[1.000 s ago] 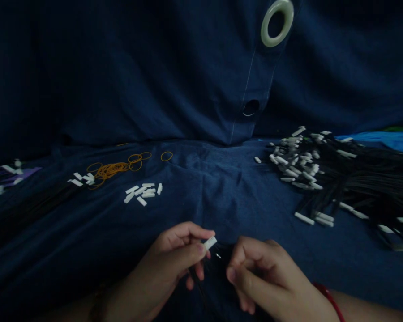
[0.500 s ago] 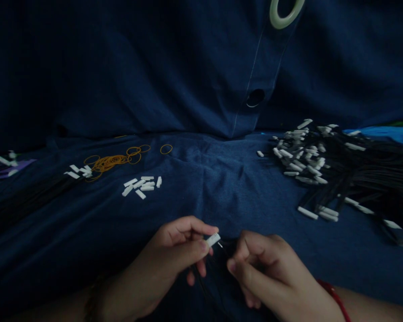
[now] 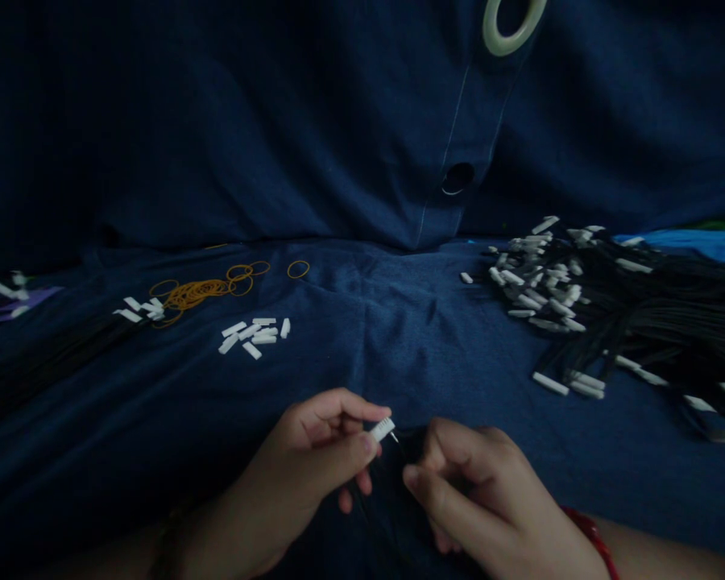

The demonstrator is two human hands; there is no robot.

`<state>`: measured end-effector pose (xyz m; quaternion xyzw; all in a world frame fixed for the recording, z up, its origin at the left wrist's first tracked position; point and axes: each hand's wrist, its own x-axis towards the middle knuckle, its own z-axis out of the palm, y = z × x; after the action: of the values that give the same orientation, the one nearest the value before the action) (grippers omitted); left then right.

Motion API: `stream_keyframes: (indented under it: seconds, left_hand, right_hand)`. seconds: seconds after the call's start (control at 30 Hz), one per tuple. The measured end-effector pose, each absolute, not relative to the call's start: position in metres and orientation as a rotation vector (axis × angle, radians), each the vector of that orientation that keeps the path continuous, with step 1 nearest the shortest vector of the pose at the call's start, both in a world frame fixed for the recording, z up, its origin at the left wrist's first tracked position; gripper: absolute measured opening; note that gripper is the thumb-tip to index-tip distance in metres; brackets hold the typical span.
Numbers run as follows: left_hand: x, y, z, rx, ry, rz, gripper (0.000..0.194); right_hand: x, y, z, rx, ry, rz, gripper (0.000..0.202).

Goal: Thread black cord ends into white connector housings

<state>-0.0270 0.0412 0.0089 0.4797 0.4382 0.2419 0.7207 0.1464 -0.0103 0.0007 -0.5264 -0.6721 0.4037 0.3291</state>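
Observation:
Between the thumb and index finger of my left hand is a small white connector housing with a row of slots, tilted up to the right. My right hand pinches a thin black wire. The wire's shiny metal tip is at the housing's right end; whether it has entered a slot, I cannot tell. Dark wires hang below my left hand, hard to make out against the cloth. Ahead of my left hand lies a small pile of loose white connector housings.
Orange rubber bands lie at the back left, near a bundle of black wires with white connectors. A large heap of black wires with white ends fills the right side. Blue cloth covers the surface, and a blue curtain hangs behind.
My right hand has moved slightly left, bringing the wire's metal tip closer to the housing. My left hand stays nearly still, and the view has shifted a little.

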Motion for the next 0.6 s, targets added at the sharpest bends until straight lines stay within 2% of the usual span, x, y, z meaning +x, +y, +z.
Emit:
stream_keyframes:
  seconds: [0.6]
  left_hand:
    - [-0.0255, 0.0406, 0.0079, 1.205, 0.969, 0.514, 0.021]
  right_hand:
    - [0.1460, -0.0108, -0.0007, -1.377, -1.774, 1.072, 0.026]
